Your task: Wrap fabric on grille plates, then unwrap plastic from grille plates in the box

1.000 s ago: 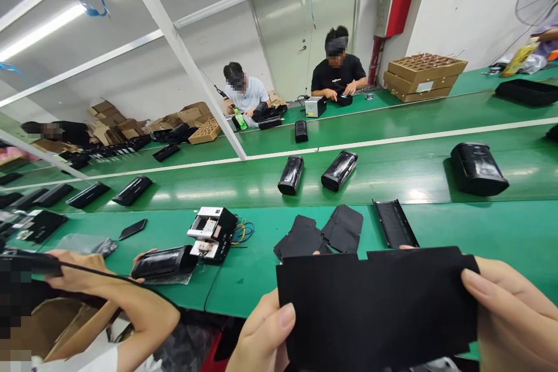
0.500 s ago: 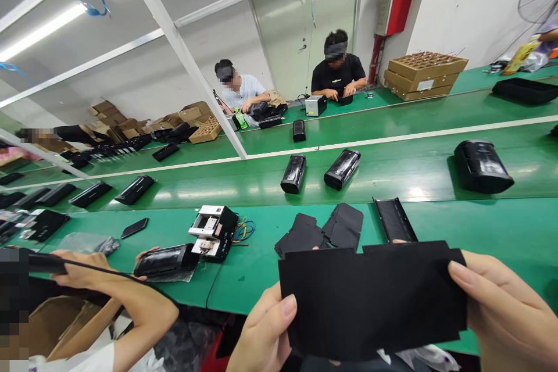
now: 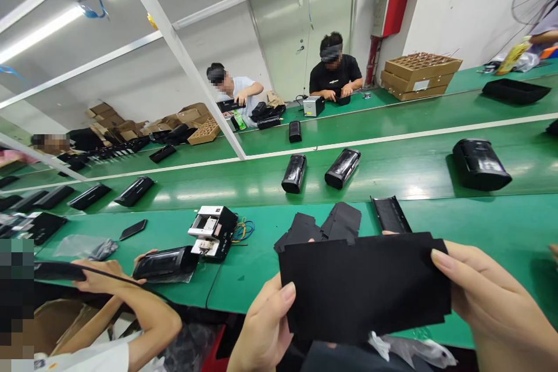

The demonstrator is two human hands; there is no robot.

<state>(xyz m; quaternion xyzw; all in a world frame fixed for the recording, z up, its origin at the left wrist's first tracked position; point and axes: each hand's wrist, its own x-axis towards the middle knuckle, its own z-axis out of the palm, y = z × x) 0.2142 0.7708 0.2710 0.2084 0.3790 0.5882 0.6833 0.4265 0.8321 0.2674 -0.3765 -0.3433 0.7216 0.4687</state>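
Observation:
A flat black sheet [image 3: 361, 288] with notched edges is stretched between my two hands above the near table edge. My left hand [image 3: 268, 319] grips its left end, thumb on the front face. At the opposite end my right hand [image 3: 488, 288] pinches it the same way, the fingers mostly behind. Past the sheet, on the green table, lie two loose groups of similar black sheets [image 3: 342, 221]. A curved black shell [image 3: 391, 215] rests beside them, its lower end hidden by the held sheet.
A white-and-black machine [image 3: 213, 232] with coiled wires stands left of centre. Nearby a co-worker's arm [image 3: 148, 314] reaches across, with a black housing [image 3: 165, 264] at the hand. On the green conveyor [image 3: 405, 168] sit several glossy black housings [image 3: 294, 173]. Cardboard trays [image 3: 421, 75] are stacked at the far side.
The held sheet and my right hand have shifted slightly left and up; both hands keep their hold. The left co-worker's arm has moved a little right. Across the conveyor, a person has lifted a black part.

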